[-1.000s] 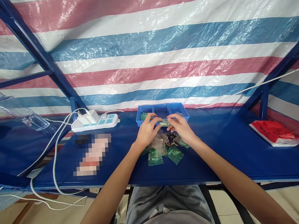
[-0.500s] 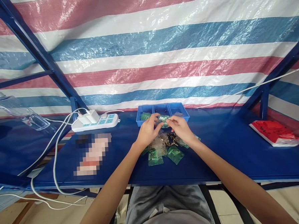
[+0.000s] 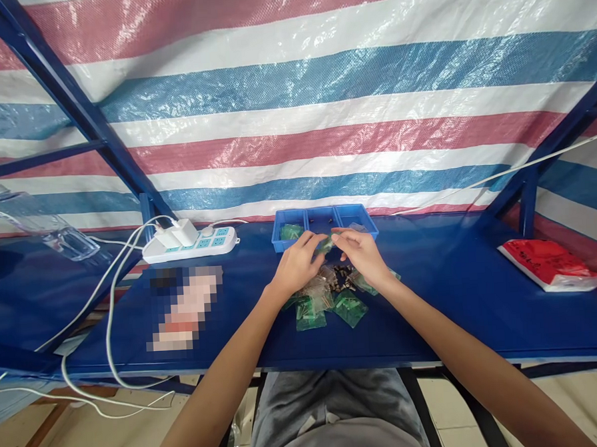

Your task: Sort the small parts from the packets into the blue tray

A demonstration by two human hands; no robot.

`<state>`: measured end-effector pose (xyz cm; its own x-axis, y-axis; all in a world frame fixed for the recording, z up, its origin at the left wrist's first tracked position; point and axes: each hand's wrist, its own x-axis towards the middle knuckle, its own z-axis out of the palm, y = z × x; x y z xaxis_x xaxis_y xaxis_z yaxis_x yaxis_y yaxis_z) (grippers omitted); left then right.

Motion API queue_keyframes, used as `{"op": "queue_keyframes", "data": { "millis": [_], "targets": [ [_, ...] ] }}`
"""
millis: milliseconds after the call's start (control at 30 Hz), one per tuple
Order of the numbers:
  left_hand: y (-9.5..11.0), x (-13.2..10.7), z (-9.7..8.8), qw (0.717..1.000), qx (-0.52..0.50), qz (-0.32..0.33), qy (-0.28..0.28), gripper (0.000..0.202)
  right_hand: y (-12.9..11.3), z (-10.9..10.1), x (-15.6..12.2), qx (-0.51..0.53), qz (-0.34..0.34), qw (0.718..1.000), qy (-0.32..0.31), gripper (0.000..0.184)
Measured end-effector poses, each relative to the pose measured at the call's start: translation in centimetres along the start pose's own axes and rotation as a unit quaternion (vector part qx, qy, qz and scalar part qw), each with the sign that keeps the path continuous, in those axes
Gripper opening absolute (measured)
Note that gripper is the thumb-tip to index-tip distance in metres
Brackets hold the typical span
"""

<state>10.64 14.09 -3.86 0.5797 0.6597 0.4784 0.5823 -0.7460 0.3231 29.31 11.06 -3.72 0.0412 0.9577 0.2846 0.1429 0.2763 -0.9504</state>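
Note:
My left hand (image 3: 296, 263) and my right hand (image 3: 361, 253) meet above the blue table, fingers pinched on a small green packet (image 3: 325, 243) held between them. Just beyond them stands a blue three-compartment tray (image 3: 324, 223); its left compartment holds a green packet (image 3: 291, 231). Under and in front of my hands lies a pile of small clear and green packets (image 3: 332, 295) with some dark small parts among them.
A white power strip (image 3: 192, 245) with plugs and white cables lies at the left. A clear plastic bottle (image 3: 38, 220) lies at the far left, a red and white bag (image 3: 551, 263) at the right. A blurred patch (image 3: 185, 308) sits on the table left of me.
Both hands have lifted slightly and drawn closer together with the green packet, moving it toward the tray.

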Motion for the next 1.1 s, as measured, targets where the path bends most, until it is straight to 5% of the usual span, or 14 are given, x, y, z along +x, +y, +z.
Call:
{"op": "queue_keyframes", "data": {
  "millis": [300,700,867,1100],
  "targets": [
    [0.3,0.0,-0.3,0.994,-0.058,-0.088,0.036,0.054,0.9,0.0,0.4,-0.027,0.023,0.999,-0.005,0.03],
    [0.2,0.1,-0.3,0.997,-0.057,-0.044,0.022,0.033,0.5,0.0,0.0,0.004,-0.004,1.0,0.023,0.028],
    [0.0,0.3,-0.4,0.993,-0.043,-0.068,0.085,0.03,0.1,0.2,-0.2,0.044,0.001,0.999,-0.008,0.04],
    [-0.9,0.2,-1.3,0.955,0.009,-0.144,0.259,0.029,0.5,0.5,-0.2,-0.001,0.027,0.999,-0.028,0.035]
  ]
}}
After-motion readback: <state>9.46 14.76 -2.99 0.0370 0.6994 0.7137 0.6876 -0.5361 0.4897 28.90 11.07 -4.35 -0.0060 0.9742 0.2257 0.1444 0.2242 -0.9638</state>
